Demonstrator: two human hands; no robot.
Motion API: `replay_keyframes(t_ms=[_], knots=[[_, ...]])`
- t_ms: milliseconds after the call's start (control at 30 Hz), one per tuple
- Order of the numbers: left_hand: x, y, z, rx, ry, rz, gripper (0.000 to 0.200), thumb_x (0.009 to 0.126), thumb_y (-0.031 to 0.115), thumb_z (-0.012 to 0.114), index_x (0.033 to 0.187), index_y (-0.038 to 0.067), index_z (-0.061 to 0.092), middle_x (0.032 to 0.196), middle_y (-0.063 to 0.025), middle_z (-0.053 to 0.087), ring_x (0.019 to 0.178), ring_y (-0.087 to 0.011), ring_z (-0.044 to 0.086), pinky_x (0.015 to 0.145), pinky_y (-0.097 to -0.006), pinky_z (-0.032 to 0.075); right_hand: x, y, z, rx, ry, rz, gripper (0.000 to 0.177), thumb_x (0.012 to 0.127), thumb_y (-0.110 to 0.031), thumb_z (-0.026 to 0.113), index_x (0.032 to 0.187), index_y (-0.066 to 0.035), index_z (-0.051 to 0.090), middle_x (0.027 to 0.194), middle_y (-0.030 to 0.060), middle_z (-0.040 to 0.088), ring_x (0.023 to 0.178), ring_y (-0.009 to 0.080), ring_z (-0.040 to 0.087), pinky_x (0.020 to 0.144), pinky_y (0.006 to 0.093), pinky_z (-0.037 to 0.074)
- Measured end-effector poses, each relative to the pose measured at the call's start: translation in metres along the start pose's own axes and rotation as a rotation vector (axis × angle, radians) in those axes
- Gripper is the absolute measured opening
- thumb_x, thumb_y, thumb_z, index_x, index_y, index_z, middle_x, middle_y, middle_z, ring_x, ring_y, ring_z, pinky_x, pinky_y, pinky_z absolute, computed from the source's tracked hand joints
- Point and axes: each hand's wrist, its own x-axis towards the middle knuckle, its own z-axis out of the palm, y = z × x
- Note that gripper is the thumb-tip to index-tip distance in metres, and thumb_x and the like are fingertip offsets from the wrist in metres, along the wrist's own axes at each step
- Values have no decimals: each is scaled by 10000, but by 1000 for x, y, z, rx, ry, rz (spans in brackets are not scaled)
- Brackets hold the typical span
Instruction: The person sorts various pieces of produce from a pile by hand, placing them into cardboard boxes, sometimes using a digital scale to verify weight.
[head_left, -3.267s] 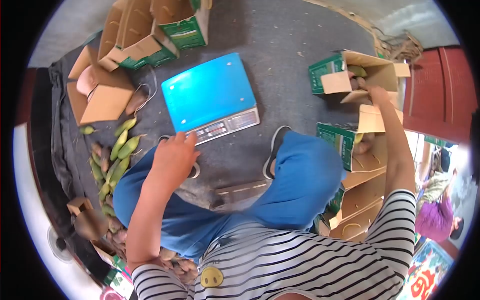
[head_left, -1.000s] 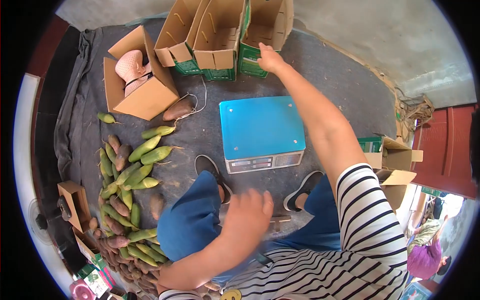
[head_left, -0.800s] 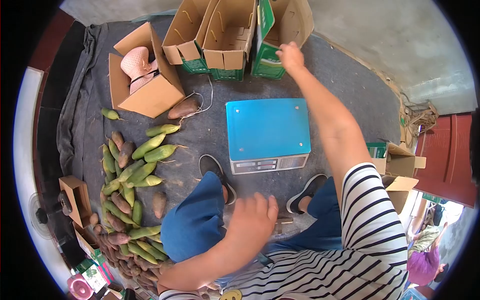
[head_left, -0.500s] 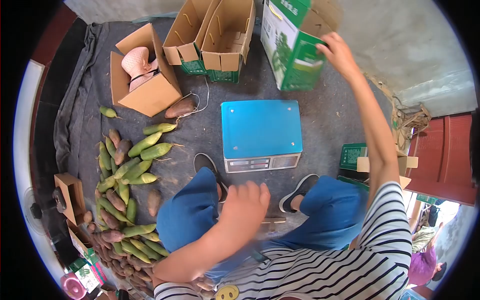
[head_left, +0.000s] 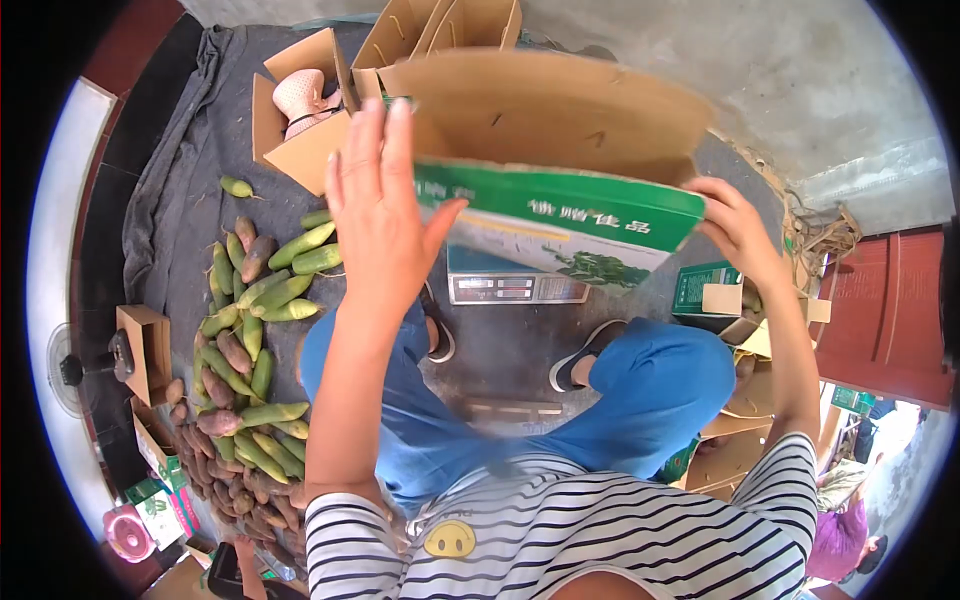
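A green and white cardboard box, open at the top with its brown inside showing, hangs above the scale and hides most of its blue plate. My right hand grips the box's right end. At the box's left end my left hand is raised, its thumb apart from the fingers and resting by the green edge. Green radishes and brown tubers lie piled on the dark cloth to the left.
A carton with a pink hat stands at the upper left, beside two tall open boxes. More boxes stand at the right. A person in purple is at the lower right. Another person's arm shows at the lower left.
The green box has moved left and nearer, over the scale, and tilted so its opening shows. My left hand has risen from above my knees to the box's left end.
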Motion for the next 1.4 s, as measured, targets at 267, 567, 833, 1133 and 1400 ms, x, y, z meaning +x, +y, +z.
replay_keyframes(t_ms=[267, 567, 833, 1133, 1400], knots=[[-31, 12, 48, 18, -461, 391, 133, 734, 145, 605, 847, 92, 558, 791, -44, 548, 780, -233, 578, 666, -358, 459, 20, 62, 61, -314, -102, 26, 251, 834, -17, 556, 1073, -64, 615, 1318, 102, 520, 1158, 315, 531, 960, 376, 452], [-78, 29, 78, 58, -485, 411, 727, 779, 312, 692, 1381, 57, 375, 1192, -157, 549, 1094, -327, 531, 924, -464, 409, 29, -9, 104, -89, -289, -56, 615, 834, -371, 646, 1308, -23, 467, 1196, 188, 587, 1124, 329, 556, 953, 411, 444], [-70, 7, 88, 214, -905, 219, 361, 815, 191, 628, 1129, 41, 531, 913, -118, 635, 882, -278, 644, 741, -414, 487, 28, 1, 142, -125, -456, 73, 367, 775, -263, 699, 1039, -59, 545, 959, 140, 609, 957, 321, 593, 786, 443, 486], [-64, 11, 90, 151, -877, 277, 106, 770, 56, 600, 873, 53, 577, 785, -130, 662, 760, -287, 684, 630, -379, 541, 87, -39, 103, -459, 233, -254, 626, 724, -279, 753, 1263, -72, 510, 1392, 143, 401, 1301, 332, 369, 1058, 439, 345], [-63, 9, 100, 217, -803, 248, 115, 758, 55, 613, 866, 58, 574, 761, -111, 668, 730, -264, 689, 616, -365, 544, 160, -3, 121, -511, 278, -83, 919, 621, -358, 828, 1370, -56, 390, 1414, 136, 373, 1315, 326, 343, 1075, 457, 311]])
